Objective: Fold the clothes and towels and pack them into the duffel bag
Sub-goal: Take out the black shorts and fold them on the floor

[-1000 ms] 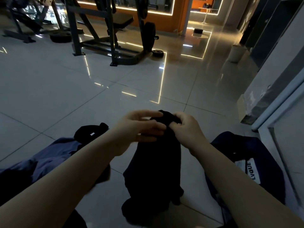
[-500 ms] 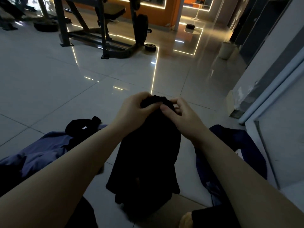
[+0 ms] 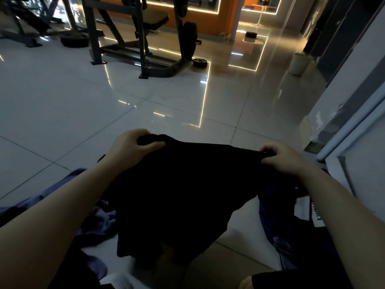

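Holding black garment (image 3: 177, 197) spread above the floor (image 3: 83, 113). Left hand (image 3: 130, 146) grip pinches one top corner, right hand (image 3: 283, 158) grip the other.

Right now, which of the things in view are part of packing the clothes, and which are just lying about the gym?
Part of the job:
- black garment, held up by the left hand and right hand
- blue-purple clothing on the floor
- dark blue bag with a white label

Just lying about:
- weight bench
- small weight plate
- white bin

Bare tiled floor (image 3: 87, 113) ahead; weight bench (image 3: 145, 38) (far back) blocks beyond.
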Motion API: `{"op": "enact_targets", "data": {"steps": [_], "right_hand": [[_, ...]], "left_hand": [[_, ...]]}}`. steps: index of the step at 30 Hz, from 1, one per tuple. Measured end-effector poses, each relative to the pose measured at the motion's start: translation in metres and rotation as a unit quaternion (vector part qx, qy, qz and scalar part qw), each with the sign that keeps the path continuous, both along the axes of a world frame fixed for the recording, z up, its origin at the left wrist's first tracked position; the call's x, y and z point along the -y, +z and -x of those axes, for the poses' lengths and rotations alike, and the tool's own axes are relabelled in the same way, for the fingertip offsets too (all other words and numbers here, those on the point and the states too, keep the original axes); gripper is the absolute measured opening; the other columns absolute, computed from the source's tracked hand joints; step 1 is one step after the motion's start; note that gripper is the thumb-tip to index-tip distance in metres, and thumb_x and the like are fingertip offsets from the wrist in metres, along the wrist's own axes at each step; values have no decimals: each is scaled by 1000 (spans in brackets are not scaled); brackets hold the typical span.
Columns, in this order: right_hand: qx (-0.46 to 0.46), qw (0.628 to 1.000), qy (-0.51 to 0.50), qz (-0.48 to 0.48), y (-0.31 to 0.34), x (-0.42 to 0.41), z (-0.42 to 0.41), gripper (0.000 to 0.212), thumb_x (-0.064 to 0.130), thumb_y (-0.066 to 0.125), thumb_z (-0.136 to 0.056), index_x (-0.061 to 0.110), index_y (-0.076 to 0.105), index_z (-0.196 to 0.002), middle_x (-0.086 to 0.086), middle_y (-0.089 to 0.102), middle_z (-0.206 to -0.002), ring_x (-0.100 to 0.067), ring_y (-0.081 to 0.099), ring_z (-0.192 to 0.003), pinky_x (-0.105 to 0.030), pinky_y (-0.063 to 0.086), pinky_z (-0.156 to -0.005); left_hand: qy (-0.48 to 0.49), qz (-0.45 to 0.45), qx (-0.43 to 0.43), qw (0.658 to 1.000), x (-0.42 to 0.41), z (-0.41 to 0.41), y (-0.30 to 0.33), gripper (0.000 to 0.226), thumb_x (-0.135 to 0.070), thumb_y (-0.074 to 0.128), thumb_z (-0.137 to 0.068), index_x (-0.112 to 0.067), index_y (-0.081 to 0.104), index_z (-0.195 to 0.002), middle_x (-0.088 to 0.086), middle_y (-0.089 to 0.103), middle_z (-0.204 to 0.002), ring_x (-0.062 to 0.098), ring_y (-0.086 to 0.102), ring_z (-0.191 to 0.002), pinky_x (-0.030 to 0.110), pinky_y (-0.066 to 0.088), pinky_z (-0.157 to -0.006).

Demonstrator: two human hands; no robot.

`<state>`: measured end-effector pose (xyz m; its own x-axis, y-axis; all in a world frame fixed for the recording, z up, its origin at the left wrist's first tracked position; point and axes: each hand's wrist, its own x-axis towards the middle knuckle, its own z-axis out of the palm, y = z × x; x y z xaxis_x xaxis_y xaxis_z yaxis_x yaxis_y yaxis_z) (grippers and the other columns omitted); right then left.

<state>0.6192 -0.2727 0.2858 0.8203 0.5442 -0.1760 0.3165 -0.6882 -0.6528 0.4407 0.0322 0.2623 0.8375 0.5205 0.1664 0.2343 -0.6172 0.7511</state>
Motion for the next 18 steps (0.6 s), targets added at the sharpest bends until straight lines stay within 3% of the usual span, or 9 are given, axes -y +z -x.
{"op": "enact_targets", "data": {"steps": [4, 7, 11, 14, 16, 18], "right_hand": [[-9, 996, -66, -59, -7, 8, -4, 19, 1, 61, -89, 19, 60, -82, -7, 63, -84, -22, 59, -78, -33, 47, -75], [6, 991, -95, -91, -9, 8, -6, 8, 6, 60, -91, 14, 62, -91, -8, 63, -84, -25, 60, -78, -37, 49, -77], [-11, 976, -110, -188, -3, 6, -7, 16, 5, 56, -93, 18, 59, -84, -8, 59, -82, -21, 56, -72, -35, 45, -68], [-44, 952, -127, -276, 4, 2, -4, 17, 6, 54, -94, 16, 59, -81, -7, 59, -78, -22, 55, -70, -33, 43, -65], [-65, 928, -148, -336, 13, -2, 1, 13, 10, 55, -95, 15, 60, -84, -8, 62, -81, -22, 60, -71, -33, 48, -66], [-84, 903, -159, -390, 24, -6, 8, 11, 13, 58, -94, 15, 63, -84, -4, 65, -78, -16, 64, -67, -27, 53, -62]], "left_hand": [[-7, -16, -34, 999, -12, 10, -7, 31, -36, 67, -86, -8, 62, -72, 5, 54, -58, 19, 48, -54, 32, 34, -57], [-9, -19, -42, 999, -15, 14, -8, 25, -33, 65, -88, -14, 63, -72, 1, 55, -59, 16, 50, -55, 29, 34, -55], [-5, -37, -28, 999, -10, 12, -4, 18, -30, 65, -89, -18, 65, -76, -1, 60, -64, 14, 53, -59, 28, 37, -56], [-17, -24, 9, 1000, -3, 7, -4, 1, -26, 68, -87, -26, 67, -86, -9, 66, -77, 9, 60, -72, 28, 46, -68], [-37, -11, 16, 999, 3, 3, -3, 13, -22, 68, -87, -34, 65, -86, -14, 66, -82, 3, 60, -78, 24, 46, -73], [-44, 1, -7, 999, 7, -1, -8, 13, -18, 64, -90, -30, 62, -85, -14, 63, -81, 4, 59, -78, 26, 45, -72]]}}
